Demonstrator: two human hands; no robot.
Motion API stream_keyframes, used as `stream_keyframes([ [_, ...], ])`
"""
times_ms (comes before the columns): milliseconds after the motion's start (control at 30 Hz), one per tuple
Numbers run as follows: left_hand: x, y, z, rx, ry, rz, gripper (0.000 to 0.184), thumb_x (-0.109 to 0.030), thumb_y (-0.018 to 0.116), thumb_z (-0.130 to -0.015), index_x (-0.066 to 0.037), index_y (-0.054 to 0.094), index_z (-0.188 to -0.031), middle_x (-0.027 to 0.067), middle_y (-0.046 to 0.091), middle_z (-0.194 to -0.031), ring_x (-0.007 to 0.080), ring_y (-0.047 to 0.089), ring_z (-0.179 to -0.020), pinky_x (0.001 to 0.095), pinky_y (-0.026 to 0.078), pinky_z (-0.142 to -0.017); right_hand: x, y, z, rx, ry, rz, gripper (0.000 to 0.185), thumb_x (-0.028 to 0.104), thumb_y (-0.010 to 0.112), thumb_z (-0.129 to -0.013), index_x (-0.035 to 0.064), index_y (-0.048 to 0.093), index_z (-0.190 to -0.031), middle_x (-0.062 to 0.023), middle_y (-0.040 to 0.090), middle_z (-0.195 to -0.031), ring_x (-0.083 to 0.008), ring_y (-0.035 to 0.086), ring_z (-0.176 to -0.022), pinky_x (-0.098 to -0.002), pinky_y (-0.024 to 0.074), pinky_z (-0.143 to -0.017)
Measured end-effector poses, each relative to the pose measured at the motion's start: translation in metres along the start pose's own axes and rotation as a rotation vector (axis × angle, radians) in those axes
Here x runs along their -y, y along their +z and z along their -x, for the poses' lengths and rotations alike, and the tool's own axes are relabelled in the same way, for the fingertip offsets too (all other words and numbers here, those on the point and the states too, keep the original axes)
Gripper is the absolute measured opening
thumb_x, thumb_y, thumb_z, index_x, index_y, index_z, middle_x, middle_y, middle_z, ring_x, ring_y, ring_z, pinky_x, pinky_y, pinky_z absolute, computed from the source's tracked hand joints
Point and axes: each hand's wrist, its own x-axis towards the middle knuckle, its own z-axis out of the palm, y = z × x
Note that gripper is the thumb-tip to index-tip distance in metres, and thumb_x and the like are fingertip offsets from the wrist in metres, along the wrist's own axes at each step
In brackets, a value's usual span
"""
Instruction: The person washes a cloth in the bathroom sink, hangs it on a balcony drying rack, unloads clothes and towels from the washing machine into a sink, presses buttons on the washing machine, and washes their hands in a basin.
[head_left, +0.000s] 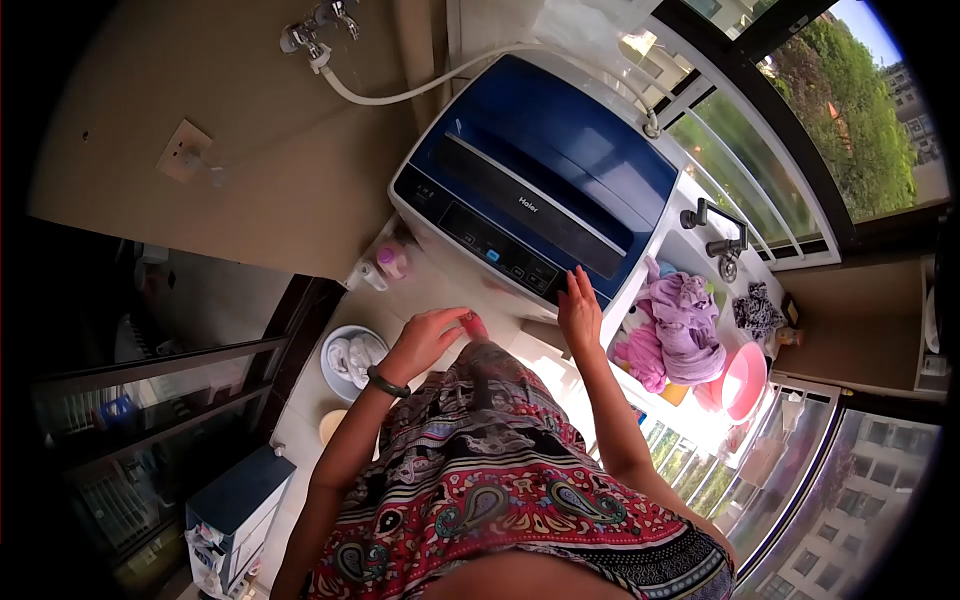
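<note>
A washing machine [560, 140] with a blue lid and a dark control panel [490, 250] stands before me, its lid closed. My right hand [579, 318] is at the panel's front right corner, fingers stretched out and nothing held; whether the fingertips press on the panel I cannot tell. My left hand [428, 338], below a dark wristband [388, 382], hovers in front of the machine with its fingers loosely extended. Just beyond its fingertips shows a small pinkish-red thing [474, 326] at the edge of my patterned dress [500, 440]; its kind is unclear.
To the right, purple and pink laundry [685, 320] lies heaped by a pink basin [743, 382] and a faucet [727, 250]. On the floor at left are a basin with white cloth [348, 360] and a pink-capped bottle [391, 262]. A white hose [385, 99] runs behind the machine.
</note>
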Motion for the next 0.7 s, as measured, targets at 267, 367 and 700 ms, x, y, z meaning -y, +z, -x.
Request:
stream_keyframes([
  [267, 0.0, -0.001, -0.04, -0.051, -0.044, -0.061, 0.034, -0.011, 0.062, -0.084, -0.002, 0.059, -0.117, 0.0197, 0.063, -0.108, 0.0351, 0.061, -0.099, 0.0379, 0.048, -0.085, 0.011, 0.014, -0.05, -0.334, 0.031, 0.186, 0.085, 0.041, 0.062, -0.083, -0.0081, 0.024, -0.141, -0.0253, 0.018, -0.15, -0.042, 0.016, -0.14, -0.0499, 0.0196, -0.111],
  [367, 0.001, -0.009, -0.049, -0.016, -0.079, -0.025, 0.034, -0.011, 0.062, -0.085, -0.001, 0.059, -0.117, 0.0198, 0.063, -0.109, 0.0347, 0.061, -0.1, 0.0372, 0.048, -0.085, 0.077, 0.023, -0.081, -0.176, -0.381, 0.04, 0.083, 0.044, 0.059, -0.084, -0.0065, 0.025, -0.141, -0.0229, 0.023, -0.149, -0.0367, 0.021, -0.139, -0.0467, 0.0208, -0.112],
  [700, -0.031, -0.021, -0.118, 0.296, 0.007, 0.131, 0.033, -0.006, 0.054, -0.092, -0.003, 0.055, -0.125, 0.0116, 0.064, -0.115, 0.0161, 0.062, -0.103, 0.0273, 0.048, -0.086, 0.085, -0.015, -0.055, -0.602, -0.123, -0.438, 0.025, 0.012, 0.064, -0.081, 0.0057, 0.047, -0.064, -0.0125, 0.05, -0.061, -0.0348, 0.052, -0.054, -0.0417, 0.0419, -0.048],
])
